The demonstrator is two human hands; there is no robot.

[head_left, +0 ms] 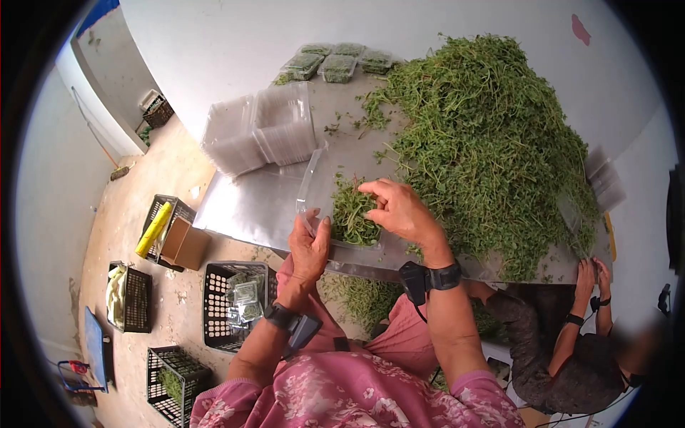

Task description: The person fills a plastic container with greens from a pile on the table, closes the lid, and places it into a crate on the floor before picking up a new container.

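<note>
My left hand (310, 250) grips the near left edge of an open clear plastic container (308, 187), thumb and fingers on its rim. Green leafy sprigs (351, 222) lie in the container's right part. Over their right side is my right hand (399, 212), its thumb and forefinger apart and curved, with nothing plainly between them. A large heap of the same greens (492, 157) covers the right part of the metal table (239, 207). Behind my left hand stand stacks of empty clear containers (260, 132).
Filled containers (337, 68) sit at the table's back edge. A co-worker (585, 371) is at the right, hands at the table edge. On the floor at left are black crates (214, 314), a cardboard box (185, 242) and a blue trolley (94, 339).
</note>
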